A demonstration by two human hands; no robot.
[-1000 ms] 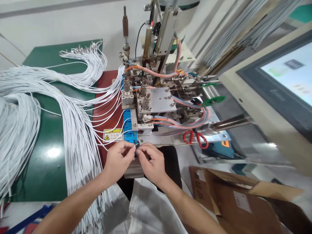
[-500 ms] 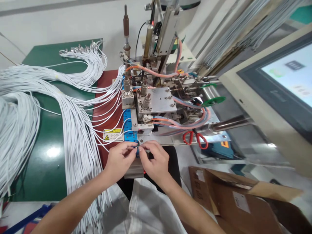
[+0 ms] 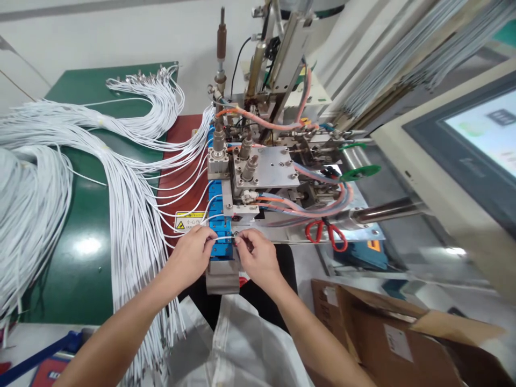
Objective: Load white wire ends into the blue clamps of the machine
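A white cable [image 3: 224, 237] runs across one of the blue fixture blocks [image 3: 216, 250] at the near end of the machine. My left hand [image 3: 192, 248] pinches the cable on the left side of the block. On the right side, my right hand [image 3: 258, 252] closes thumb and fingers at the cable's end; the tip itself is mostly hidden. Other white cables lie in the blue blocks farther back. They lead left to a large bundle of white cables [image 3: 124, 231] hanging over the green table edge.
The machine's metal plate [image 3: 272, 166] and air hoses stand just beyond my hands. Red-handled scissors [image 3: 326, 234] lie to the right. A monitor [image 3: 463, 134] juts in at the right, above a cardboard box [image 3: 379, 333]. A green table [image 3: 86, 274] is at left.
My hands have moved apart, from meeting over the blue block to either side of it. The white cable now shows stretched between them. The view has shifted slightly.
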